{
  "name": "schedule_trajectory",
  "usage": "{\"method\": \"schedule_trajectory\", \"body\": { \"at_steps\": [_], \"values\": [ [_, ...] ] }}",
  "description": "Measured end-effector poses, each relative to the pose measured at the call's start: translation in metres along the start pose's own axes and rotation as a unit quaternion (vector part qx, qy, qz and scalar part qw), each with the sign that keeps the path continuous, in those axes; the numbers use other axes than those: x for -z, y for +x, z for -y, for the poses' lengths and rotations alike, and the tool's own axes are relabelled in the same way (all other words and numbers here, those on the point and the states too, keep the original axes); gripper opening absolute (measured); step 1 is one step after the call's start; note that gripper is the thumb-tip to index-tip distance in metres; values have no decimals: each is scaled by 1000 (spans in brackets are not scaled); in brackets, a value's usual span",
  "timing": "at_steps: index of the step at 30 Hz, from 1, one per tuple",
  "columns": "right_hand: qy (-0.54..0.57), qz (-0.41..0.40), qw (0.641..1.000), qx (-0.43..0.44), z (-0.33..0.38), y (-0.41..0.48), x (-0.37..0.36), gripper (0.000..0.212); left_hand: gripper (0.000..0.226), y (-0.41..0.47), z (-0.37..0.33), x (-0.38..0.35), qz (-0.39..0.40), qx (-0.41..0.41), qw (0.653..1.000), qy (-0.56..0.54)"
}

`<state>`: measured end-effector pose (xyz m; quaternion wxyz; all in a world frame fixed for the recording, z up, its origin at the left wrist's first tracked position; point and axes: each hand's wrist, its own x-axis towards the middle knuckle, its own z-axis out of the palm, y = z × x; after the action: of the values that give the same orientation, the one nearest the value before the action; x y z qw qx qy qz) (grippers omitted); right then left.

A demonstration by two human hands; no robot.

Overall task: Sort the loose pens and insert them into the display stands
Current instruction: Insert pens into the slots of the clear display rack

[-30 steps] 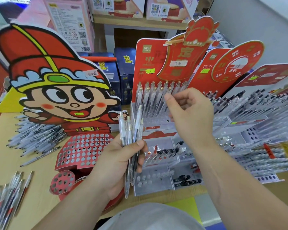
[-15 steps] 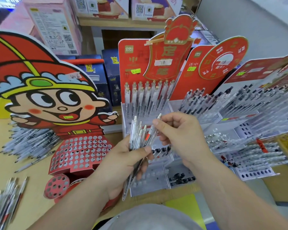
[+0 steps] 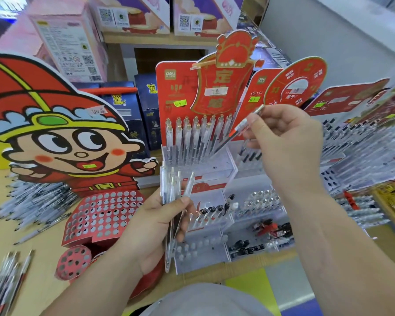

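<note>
Pen bundle [image 3: 172, 190], clear-barrelled, stood upright in the left hand [image 3: 155, 229], whose fingers and thumb curled round it, in front of the lower trays of the red-backed display stand [image 3: 180, 87]. The right hand [image 3: 287, 142] pinched a single pen [image 3: 238, 130] between thumb and fingertips, tilted, its tip pointing down toward the stand's top tier, just beside the row of pens [image 3: 192, 137] standing there. A heap of loose pens [image 3: 37, 201] lay on the tabletop [image 3: 39, 254] to the left, beside a cartoon-figure stand [image 3: 105, 215] full of holes.
</note>
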<state>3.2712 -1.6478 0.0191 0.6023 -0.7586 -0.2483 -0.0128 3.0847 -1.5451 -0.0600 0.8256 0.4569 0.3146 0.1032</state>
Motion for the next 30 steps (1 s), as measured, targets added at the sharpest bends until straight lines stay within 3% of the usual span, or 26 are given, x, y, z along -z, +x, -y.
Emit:
{"method": "schedule_trajectory", "body": {
  "at_steps": [6, 19, 30],
  "values": [
    [-135, -20, 988, 75, -10, 4, -14, 7, 6, -1, -2, 4, -6, 2, 1000, -8],
    [-208, -36, 966, 146, -6, -1, -34, 13, 4, -1, -3, 7, -9, 1, 1000, -11],
    [-232, -30, 962, 143, -10, -1, -37, 14, 8, -4, -3, 11, -6, -3, 1000, -9]
  ]
}}
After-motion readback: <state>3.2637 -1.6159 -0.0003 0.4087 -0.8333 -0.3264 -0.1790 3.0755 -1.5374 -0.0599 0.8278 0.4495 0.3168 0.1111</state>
